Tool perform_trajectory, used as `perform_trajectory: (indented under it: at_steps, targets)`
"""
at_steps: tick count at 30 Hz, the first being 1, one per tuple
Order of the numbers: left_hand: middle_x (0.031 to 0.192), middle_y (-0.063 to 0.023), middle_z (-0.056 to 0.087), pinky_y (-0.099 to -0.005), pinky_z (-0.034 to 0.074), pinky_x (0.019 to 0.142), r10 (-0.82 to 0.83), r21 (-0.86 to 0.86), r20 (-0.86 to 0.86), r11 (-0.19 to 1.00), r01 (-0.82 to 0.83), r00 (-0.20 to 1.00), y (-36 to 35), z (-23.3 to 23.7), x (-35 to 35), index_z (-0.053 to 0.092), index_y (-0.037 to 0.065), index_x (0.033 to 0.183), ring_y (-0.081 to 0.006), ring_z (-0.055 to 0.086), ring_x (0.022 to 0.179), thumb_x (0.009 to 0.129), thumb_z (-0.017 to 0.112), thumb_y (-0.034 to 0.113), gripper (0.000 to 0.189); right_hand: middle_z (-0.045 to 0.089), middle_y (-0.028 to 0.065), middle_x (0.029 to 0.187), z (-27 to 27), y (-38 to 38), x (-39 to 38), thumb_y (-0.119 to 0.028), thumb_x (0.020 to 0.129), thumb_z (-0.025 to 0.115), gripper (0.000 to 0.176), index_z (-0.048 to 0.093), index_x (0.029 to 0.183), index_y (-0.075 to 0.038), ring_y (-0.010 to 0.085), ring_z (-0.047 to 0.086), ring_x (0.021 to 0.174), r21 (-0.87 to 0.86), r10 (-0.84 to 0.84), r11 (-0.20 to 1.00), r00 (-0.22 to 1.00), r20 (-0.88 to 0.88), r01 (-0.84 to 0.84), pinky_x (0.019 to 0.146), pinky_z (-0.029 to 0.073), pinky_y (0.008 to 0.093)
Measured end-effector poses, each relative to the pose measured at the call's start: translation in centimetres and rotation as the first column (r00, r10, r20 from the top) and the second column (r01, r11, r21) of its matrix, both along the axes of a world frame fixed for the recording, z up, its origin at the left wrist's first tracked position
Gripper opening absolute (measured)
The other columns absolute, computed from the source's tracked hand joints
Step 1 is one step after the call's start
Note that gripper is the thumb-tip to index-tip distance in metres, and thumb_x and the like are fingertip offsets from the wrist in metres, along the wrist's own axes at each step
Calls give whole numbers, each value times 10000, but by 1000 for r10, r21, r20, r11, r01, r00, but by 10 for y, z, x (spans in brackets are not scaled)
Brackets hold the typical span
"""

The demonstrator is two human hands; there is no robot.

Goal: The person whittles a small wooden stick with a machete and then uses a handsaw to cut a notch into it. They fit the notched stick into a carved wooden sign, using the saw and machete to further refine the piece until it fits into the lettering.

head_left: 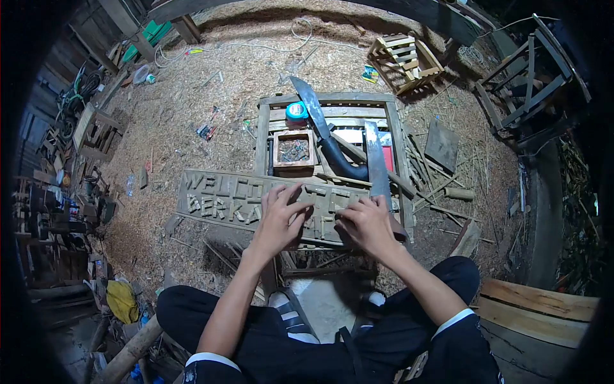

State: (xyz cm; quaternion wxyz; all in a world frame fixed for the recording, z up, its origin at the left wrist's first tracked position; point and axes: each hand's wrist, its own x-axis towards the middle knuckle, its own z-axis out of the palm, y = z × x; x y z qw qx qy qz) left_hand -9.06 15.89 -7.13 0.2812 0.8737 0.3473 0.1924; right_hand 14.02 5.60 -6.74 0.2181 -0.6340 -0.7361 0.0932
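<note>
A long wooden sign board (192, 206) with raised wooden letters lies across the slatted table in front of me. The letters at its left read "WELCO" on top and "BERKA" below; my hands cover some of the rest. My left hand (276, 219) rests over the middle of the board, its fingers spread among the letters. Toward the board's right part, my right hand (369, 225) has its fingers bent and drawn together at the letters. Whatever the right fingertips hold, if anything, is too small to make out.
Behind the board, the slatted table (263, 137) holds a teal tape measure (296, 111), a wooden box (276, 152) of small metal pieces, a machete (309, 105) and a saw-like blade (376, 157). A wooden crate (406, 64) lies on the shaving-covered ground. Sticks (430, 169) lie at right.
</note>
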Motion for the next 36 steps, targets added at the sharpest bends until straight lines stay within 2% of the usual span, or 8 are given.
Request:
perform_trajectory:
  at_steps: [5, 14, 19, 22, 28, 31, 33, 36]
  targets:
    - [1399, -84, 598, -466, 299, 1117, 47, 34, 24, 998, -48, 999, 9, 3, -5, 748, 130, 1153, -319, 466, 1314, 852, 682, 68, 314, 702, 23, 949, 24, 8, 14, -209, 844, 783, 203, 743, 1022, -121, 214, 613, 947, -4, -34, 999, 999, -15, 33, 849, 388, 390]
    - [1304, -68, 655, -436, 305, 1092, 92, 36, 81, 995, -95, 992, 21, 2, 5, 729, 113, 1177, -270, 527, 1278, 879, 690, 87, 302, 679, 56, 995, 14, 36, -1, -178, 853, 769, 186, 736, 1018, -100, 243, 606, 974, 44, -26, 999, 998, -52, 29, 851, 408, 392]
    - [1294, -112, 652, -440, 410, 1046, 236, 9, 145, 971, -240, 961, 34, -11, 13, 719, 82, 1165, -332, 584, 1225, 912, 672, 92, 257, 666, 81, 1052, 9, 59, -8, -137, 852, 759, 214, 726, 1054, -77, 259, 602, 1006, 83, -31, 996, 994, -105, 40, 842, 418, 401]
    - [1283, -129, 647, -446, 412, 1056, 263, 62, 152, 959, -275, 953, 40, -13, 22, 705, 63, 1181, -334, 579, 1233, 916, 664, 89, 270, 659, 87, 1094, 2, 70, -7, -120, 847, 757, 222, 724, 1062, -74, 266, 601, 1034, 93, -49, 994, 991, -122, 61, 844, 421, 404]
    - [1239, -136, 650, -466, 378, 1073, 272, 158, 94, 946, -284, 958, 58, -22, 35, 667, 21, 1222, -307, 555, 1236, 923, 641, 80, 305, 656, 88, 1117, 0, 80, -4, -106, 841, 753, 237, 722, 1075, -77, 271, 601, 1050, 80, -49, 995, 988, -144, 61, 857, 428, 406]
    - [1190, -96, 687, -461, 343, 1077, 301, 235, 89, 920, -314, 949, 73, -23, 37, 692, 49, 1190, -304, 563, 1199, 906, 672, 84, 287, 655, 88, 1122, 5, 85, -2, -96, 839, 749, 244, 721, 1081, -79, 273, 600, 1053, 83, -41, 995, 988, -151, 54, 863, 431, 407]
    - [1109, -49, 695, -458, 318, 1068, 355, 359, 2, 872, -332, 935, 85, -19, 32, 731, 79, 1105, -275, 566, 1125, 873, 696, 87, 235, 653, 89, 1115, 7, 87, 0, -83, 835, 745, 243, 723, 1077, -78, 273, 599, 1056, 66, -37, 997, 987, -158, 48, 863, 432, 405]
    - [1064, -30, 688, -466, 288, 1056, 387, 318, -63, 882, -349, 920, 100, -11, 29, 756, 118, 1045, -270, 550, 1094, 844, 717, 96, 205, 651, 87, 1108, 6, 90, 6, -79, 832, 746, 234, 722, 1065, -76, 271, 599, 1056, 44, -40, 998, 986, -164, 48, 861, 432, 404]
